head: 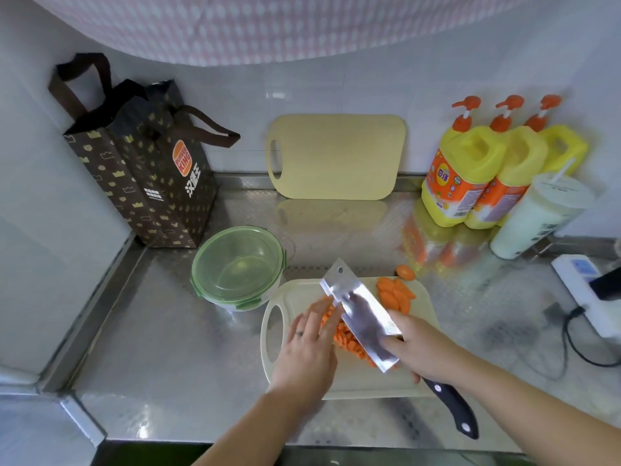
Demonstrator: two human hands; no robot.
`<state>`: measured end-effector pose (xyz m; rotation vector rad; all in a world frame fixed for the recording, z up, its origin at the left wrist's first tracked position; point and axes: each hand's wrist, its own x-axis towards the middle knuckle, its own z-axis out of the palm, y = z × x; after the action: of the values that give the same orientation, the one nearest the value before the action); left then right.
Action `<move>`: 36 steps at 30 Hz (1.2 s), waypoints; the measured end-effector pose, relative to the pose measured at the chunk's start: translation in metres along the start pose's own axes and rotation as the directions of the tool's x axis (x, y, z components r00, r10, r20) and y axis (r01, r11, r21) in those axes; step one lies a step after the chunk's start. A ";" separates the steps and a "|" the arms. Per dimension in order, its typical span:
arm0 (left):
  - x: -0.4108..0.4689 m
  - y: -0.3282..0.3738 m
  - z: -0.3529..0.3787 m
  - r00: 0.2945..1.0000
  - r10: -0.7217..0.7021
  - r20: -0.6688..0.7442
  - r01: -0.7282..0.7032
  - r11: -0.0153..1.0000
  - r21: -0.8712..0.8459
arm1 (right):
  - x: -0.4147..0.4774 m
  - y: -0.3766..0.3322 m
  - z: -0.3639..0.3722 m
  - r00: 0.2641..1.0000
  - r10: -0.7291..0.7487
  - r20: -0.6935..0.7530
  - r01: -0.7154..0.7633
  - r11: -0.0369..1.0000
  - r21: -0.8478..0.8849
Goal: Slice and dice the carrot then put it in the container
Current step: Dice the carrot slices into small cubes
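A pale cutting board [416, 381] lies on the steel counter in front of me. My right hand [426, 348] is shut on a cleaver [361, 314], its wide blade tilted over a pile of cut carrot pieces [346, 336]. Flat against the left side of that pile rests my left hand [311, 344], fingers together, touching the blade. More carrot slices [396, 294] lie at the board's far right, and one slice [405, 272] sits off the board on the counter. A clear container with a green lid [237, 267] stands just left of the board.
A second cutting board [336, 156] leans on the back wall. A dark paper bag [144, 163] stands at the back left. Three yellow pump bottles [470, 169] and a white cup with a straw [537, 216] crowd the back right. A power strip [584, 284] with its cable lies at the right.
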<state>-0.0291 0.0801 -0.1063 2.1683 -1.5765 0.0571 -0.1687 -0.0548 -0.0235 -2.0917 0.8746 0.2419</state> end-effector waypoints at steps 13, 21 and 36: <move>0.005 0.017 0.011 0.965 0.175 0.197 -0.212 0.961 0.181 | 0.000 0.009 -0.015 0.993 0.024 -0.116 -0.013 0.995 0.094; 0.009 0.007 0.009 0.965 0.064 0.253 -0.106 0.982 0.157 | 0.011 0.007 -0.021 0.979 0.003 -0.204 0.020 0.994 0.109; 0.063 0.004 -0.060 0.809 -0.249 0.532 0.539 0.674 -0.504 | -0.007 0.045 -0.004 0.798 -0.584 -0.147 0.183 0.467 -0.865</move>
<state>0.0022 0.0459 -0.0328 1.9551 -1.0119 -1.0218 -0.2041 -0.0727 -0.0455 -3.2892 0.4746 -0.1242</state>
